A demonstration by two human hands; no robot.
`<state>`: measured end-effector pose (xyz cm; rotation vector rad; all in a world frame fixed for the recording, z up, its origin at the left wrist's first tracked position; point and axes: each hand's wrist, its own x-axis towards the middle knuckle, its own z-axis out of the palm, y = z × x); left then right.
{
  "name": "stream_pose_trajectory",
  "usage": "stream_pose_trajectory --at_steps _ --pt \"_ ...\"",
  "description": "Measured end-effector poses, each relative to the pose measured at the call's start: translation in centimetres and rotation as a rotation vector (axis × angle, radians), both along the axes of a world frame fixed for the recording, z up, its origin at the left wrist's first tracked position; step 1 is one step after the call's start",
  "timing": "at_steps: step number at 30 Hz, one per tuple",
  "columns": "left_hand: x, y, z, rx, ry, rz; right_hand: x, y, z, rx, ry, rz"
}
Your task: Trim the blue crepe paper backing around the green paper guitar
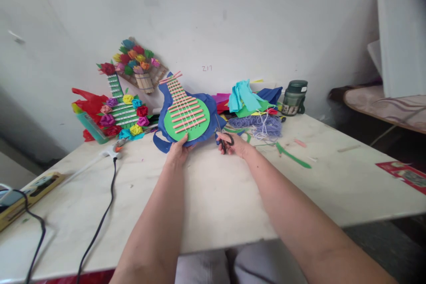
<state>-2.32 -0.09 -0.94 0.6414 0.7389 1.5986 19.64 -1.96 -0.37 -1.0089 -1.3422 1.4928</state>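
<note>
My left hand [178, 150] grips the lower edge of a paper guitar [186, 115], a green disc with pink strips on a blue backing, held tilted up at the far side of the table. My right hand [234, 143] is closed on black-handled scissors [222, 135], whose blades point up beside the guitar's right edge. Both forearms stretch out over the pale tabletop [213, 195].
A second guitar craft with paper roses [121, 113] and a paper flower bouquet [138, 64] lean on the wall at left. A glue gun [113, 150] with a black cord lies near them. Coloured paper scraps and purple yarn [258, 125], a dark jar [294, 97], green strips [293, 156].
</note>
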Motion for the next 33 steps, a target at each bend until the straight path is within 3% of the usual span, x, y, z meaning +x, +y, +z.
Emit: stream_pose_trajectory --at_steps 27,33 --pt "0.2 -0.1 0.1 0.002 -0.053 0.011 -2.3 0.0 0.7 0.141 -0.016 -0.288" --pt "0.1 -0.3 0.4 -0.019 -0.047 0.034 -1.8 -0.3 1.2 0.064 -0.021 -0.287"
